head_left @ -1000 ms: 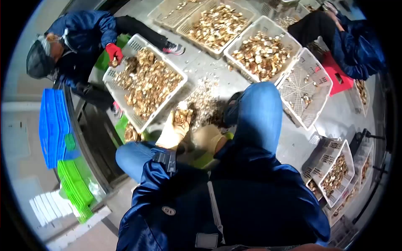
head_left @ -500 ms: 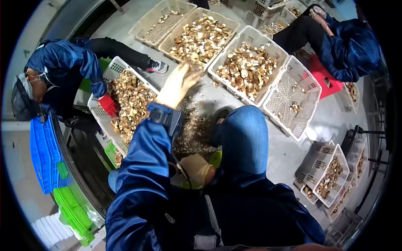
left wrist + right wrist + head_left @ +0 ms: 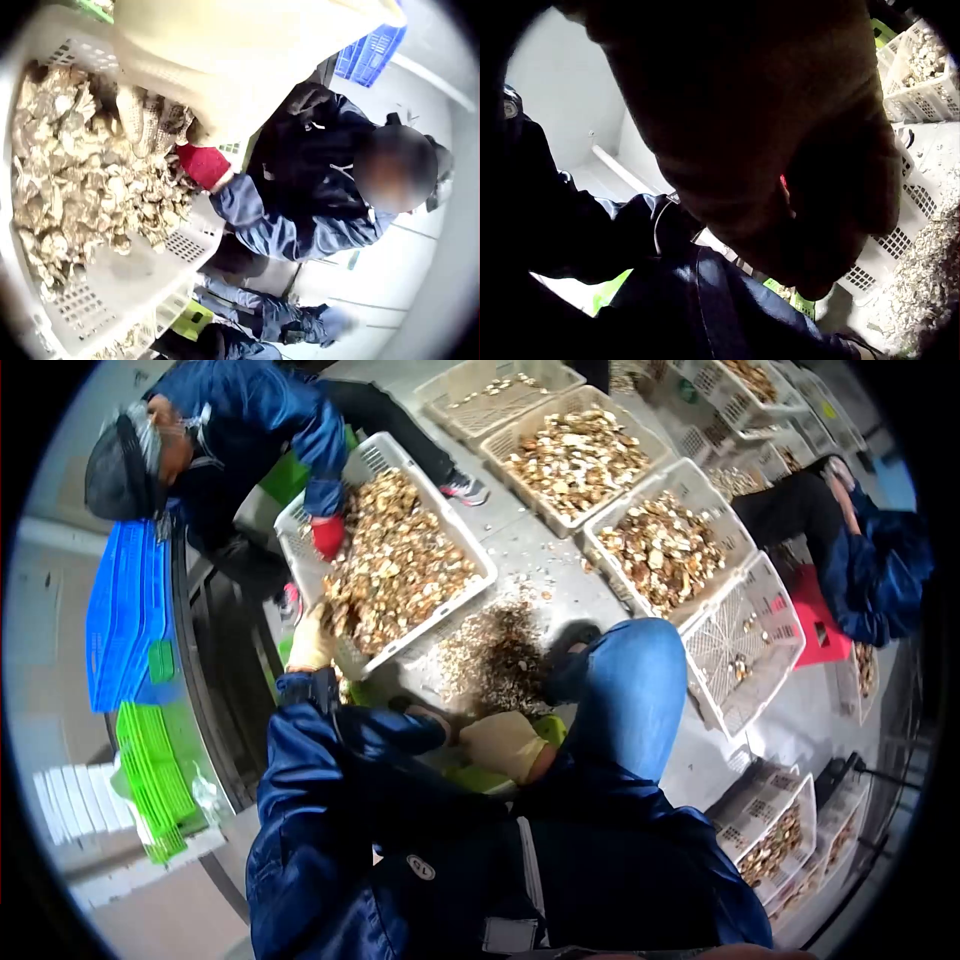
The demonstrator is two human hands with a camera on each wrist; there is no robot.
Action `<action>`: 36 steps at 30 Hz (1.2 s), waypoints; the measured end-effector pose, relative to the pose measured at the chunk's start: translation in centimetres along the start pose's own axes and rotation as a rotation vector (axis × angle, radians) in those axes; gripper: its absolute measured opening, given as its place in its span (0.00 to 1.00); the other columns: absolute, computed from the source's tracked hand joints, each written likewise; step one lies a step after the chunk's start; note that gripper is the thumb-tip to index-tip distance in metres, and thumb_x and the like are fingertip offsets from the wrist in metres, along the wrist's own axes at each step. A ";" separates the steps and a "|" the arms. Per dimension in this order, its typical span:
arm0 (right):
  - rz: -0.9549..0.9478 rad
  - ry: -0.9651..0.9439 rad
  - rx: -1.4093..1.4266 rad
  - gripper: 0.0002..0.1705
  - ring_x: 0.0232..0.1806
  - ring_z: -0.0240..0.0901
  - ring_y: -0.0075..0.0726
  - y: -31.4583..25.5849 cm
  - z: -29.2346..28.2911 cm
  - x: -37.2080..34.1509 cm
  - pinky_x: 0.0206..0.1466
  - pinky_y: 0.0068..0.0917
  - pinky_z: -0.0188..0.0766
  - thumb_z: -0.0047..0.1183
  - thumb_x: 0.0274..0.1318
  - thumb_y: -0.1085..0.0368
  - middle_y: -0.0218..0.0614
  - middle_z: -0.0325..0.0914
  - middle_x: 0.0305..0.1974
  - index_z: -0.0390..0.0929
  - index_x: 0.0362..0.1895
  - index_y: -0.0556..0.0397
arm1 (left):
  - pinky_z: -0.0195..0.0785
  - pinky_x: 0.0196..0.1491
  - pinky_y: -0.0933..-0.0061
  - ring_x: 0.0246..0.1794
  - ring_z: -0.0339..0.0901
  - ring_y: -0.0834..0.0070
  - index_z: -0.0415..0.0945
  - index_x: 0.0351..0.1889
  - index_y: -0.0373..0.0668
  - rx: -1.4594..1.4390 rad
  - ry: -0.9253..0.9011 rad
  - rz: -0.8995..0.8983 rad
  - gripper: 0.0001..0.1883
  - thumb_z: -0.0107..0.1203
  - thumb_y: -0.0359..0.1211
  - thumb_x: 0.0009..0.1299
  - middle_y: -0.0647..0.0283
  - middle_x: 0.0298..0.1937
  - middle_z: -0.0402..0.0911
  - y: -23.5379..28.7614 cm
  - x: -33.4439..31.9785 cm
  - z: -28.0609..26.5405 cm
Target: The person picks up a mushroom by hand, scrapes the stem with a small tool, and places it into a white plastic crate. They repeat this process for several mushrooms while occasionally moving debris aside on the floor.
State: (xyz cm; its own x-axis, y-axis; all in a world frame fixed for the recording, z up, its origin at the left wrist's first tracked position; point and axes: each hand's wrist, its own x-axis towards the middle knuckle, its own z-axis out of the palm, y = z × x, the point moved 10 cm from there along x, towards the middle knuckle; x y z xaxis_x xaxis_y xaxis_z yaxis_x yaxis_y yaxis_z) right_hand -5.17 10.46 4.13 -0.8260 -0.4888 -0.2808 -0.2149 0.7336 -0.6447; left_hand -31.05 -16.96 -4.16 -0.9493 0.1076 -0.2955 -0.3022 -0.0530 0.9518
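Note:
A white perforated crate (image 3: pixel 478 575) holds brown-and-whitish mushroom-like pieces (image 3: pixel 390 555). My gloved left hand (image 3: pixel 312 642) is at its near left corner. The left wrist view shows the left hand (image 3: pixel 225 56) over the crate's contents, with curled fingers (image 3: pixel 150 124) around a brown piece (image 3: pixel 175 120); the palm hides part of it. My gloved right hand (image 3: pixel 505 745) is low between the knees, beside something green. In the right wrist view the right hand (image 3: pixel 780 150) is dark with its fingers bent; whether it holds anything cannot be made out.
A seated person's red glove (image 3: pixel 328 536) reaches into the same crate. More crates (image 3: pixel 575 455) of pieces stand beyond, beside a sparsely filled one (image 3: pixel 735 640). Crumbly debris (image 3: pixel 500 655) lies on the floor. Blue crates (image 3: pixel 125 620) stand left; another person (image 3: pixel 870 570) sits right.
My left hand held a clump, was then raised toward the far crates with no clump visible, and has come back to the left crate. The right hand stays low. The head view has shifted.

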 end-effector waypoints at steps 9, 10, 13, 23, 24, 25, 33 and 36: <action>0.049 -0.069 0.068 0.14 0.34 0.81 0.49 0.5 0.0 1.2 0.37 0.44 0.76 0.54 0.58 0.51 0.38 0.82 0.31 0.82 0.40 0.44 | 0.73 0.55 0.75 0.51 0.80 0.72 0.71 0.63 0.34 0.121 0.117 -0.090 0.20 0.55 0.28 0.73 0.59 0.52 0.82 -1.7 5.7 3.2; 0.056 -0.076 0.069 0.14 0.33 0.81 0.48 0.7 0.2 1.4 0.36 0.44 0.76 0.54 0.59 0.51 0.38 0.82 0.30 0.82 0.41 0.44 | 0.71 0.56 0.78 0.52 0.79 0.75 0.72 0.62 0.33 0.254 0.056 0.001 0.21 0.57 0.27 0.72 0.59 0.52 0.82 -3.3 8.4 2.7; 0.066 -0.079 0.102 0.14 0.32 0.81 0.48 0.6 -0.8 1.6 0.35 0.43 0.76 0.52 0.60 0.51 0.38 0.82 0.29 0.81 0.40 0.44 | 0.70 0.53 0.80 0.49 0.79 0.77 0.75 0.60 0.36 0.610 0.018 -0.026 0.19 0.55 0.25 0.71 0.58 0.52 0.83 2.9 6.6 10.5; 0.063 -0.011 0.215 0.12 0.28 0.79 0.47 1.7 -0.7 1.2 0.32 0.42 0.73 0.51 0.60 0.53 0.35 0.81 0.25 0.82 0.39 0.42 | 0.69 0.60 0.61 0.57 0.77 0.52 0.75 0.61 0.42 1.503 -0.536 0.138 0.26 0.56 0.30 0.61 0.45 0.55 0.80 -6.7 15.5 23.5; 0.059 -0.009 0.218 0.12 0.28 0.79 0.47 1.8 -0.8 1.3 0.32 0.42 0.73 0.51 0.60 0.53 0.34 0.81 0.26 0.82 0.39 0.42 | 0.69 0.60 0.60 0.58 0.77 0.51 0.75 0.61 0.41 1.512 -0.573 0.141 0.27 0.58 0.33 0.61 0.44 0.55 0.80 -7.2 15.3 24.2; 0.052 -0.007 0.223 0.12 0.28 0.79 0.46 1.7 -0.8 1.2 0.32 0.41 0.73 0.51 0.60 0.53 0.34 0.81 0.26 0.83 0.39 0.42 | 0.70 0.58 0.61 0.54 0.79 0.52 0.72 0.64 0.39 1.539 -0.629 0.060 0.29 0.54 0.33 0.62 0.42 0.51 0.81 -8.2 15.3 24.4; -0.005 0.092 0.231 0.13 0.24 0.79 0.46 0.6 -2.5 0.7 0.29 0.41 0.73 0.48 0.64 0.54 0.37 0.80 0.24 0.81 0.40 0.44 | 0.65 0.64 0.66 0.61 0.75 0.63 0.74 0.64 0.49 1.292 -0.859 -0.468 0.39 0.60 0.63 0.62 0.52 0.60 0.79 -7.7 10.3 22.3; -0.025 0.144 0.239 0.12 0.24 0.78 0.45 0.2 -3.3 0.5 0.28 0.40 0.73 0.49 0.64 0.54 0.37 0.80 0.23 0.81 0.42 0.43 | 0.60 0.68 0.68 0.65 0.71 0.61 0.66 0.70 0.40 1.366 -0.897 -0.153 0.45 0.63 0.60 0.61 0.53 0.66 0.74 -8.0 10.5 22.7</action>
State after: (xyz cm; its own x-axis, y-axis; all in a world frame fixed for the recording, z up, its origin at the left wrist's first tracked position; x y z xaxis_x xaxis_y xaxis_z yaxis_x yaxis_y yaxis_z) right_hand -7.32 11.88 6.22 -0.8911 -0.4207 -0.1699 -0.1211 0.5814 -0.8045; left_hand -36.64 7.17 -13.01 -0.4219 0.5615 -0.7118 0.3754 0.8228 0.4267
